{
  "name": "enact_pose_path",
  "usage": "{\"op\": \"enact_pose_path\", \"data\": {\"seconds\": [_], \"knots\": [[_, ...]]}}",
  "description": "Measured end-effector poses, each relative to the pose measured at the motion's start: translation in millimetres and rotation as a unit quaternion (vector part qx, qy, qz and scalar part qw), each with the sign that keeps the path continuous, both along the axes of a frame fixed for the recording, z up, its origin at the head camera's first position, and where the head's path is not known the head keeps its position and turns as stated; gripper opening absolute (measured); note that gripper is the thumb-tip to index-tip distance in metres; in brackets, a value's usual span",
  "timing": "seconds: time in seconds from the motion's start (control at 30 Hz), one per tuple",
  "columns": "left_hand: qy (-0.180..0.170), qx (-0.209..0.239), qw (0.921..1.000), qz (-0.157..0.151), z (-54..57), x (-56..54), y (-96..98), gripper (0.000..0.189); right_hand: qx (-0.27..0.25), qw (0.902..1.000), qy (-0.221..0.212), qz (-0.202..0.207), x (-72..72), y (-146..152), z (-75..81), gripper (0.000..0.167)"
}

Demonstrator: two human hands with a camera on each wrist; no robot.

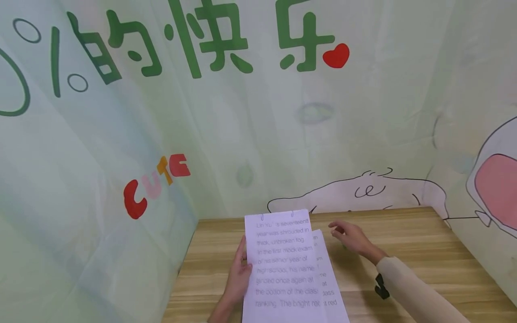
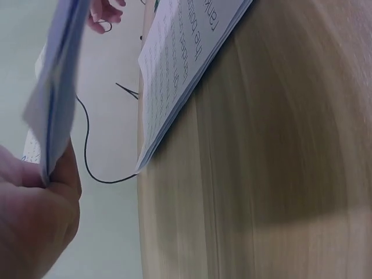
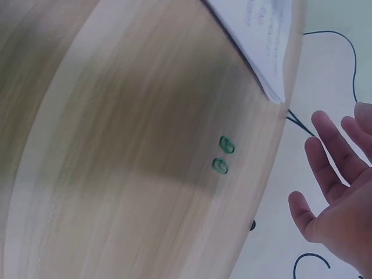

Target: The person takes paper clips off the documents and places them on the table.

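Observation:
My left hand pinches a stack of printed paper sheets at its left edge, between thumb and fingers. Two small clips show at the top edge of this stack. In the left wrist view, the held stack is raised and seen nearly edge-on. Behind it, a second printed stack lies on the table, partly covered in the head view. My right hand hovers right of the papers, fingers loosely bent and holding nothing. Two green paper clips lie on the table, near the right hand.
The wood-grain table runs back to a pale printed curtain with green characters and cartoon drawings. A second curtain side stands close on the left. A black wrist device sits at the right sleeve.

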State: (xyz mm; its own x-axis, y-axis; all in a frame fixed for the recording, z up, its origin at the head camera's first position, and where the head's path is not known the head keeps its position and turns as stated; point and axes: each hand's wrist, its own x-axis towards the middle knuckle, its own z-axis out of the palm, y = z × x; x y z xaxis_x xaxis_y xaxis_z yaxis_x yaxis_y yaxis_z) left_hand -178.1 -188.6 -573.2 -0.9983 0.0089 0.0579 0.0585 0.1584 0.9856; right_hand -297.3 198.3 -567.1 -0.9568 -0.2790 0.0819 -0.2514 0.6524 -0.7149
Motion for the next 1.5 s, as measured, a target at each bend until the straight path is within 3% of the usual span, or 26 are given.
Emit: {"op": "enact_pose_path", "data": {"seconds": [0.67,0.83,1.03,1.27,1.5], "knots": [[-0.013,0.029,0.9981,-0.054,-8.9,4.0,39.8,0.088,-0.055,0.9984,0.013,-0.003,-5.3,-18,11.4,0.038],[-0.015,0.028,0.9971,-0.068,-11.0,7.8,49.0,0.089,-0.087,0.9962,-0.007,0.007,-3.9,-21,12.3,0.041],[-0.014,0.021,0.9976,-0.065,-11.8,9.5,53.6,0.089,-0.136,0.9899,-0.039,-0.012,-3.2,-20,16.4,0.040],[-0.012,0.038,0.9968,-0.069,-11.6,11.2,57.8,0.087,-0.197,0.9759,-0.091,-0.019,-2.0,-21,22.5,0.061],[-0.011,0.036,0.9972,-0.065,-9.2,13.1,62.6,0.085,-0.191,0.9776,-0.087,0.007,-2.4,-24,25.8,0.038]]}}
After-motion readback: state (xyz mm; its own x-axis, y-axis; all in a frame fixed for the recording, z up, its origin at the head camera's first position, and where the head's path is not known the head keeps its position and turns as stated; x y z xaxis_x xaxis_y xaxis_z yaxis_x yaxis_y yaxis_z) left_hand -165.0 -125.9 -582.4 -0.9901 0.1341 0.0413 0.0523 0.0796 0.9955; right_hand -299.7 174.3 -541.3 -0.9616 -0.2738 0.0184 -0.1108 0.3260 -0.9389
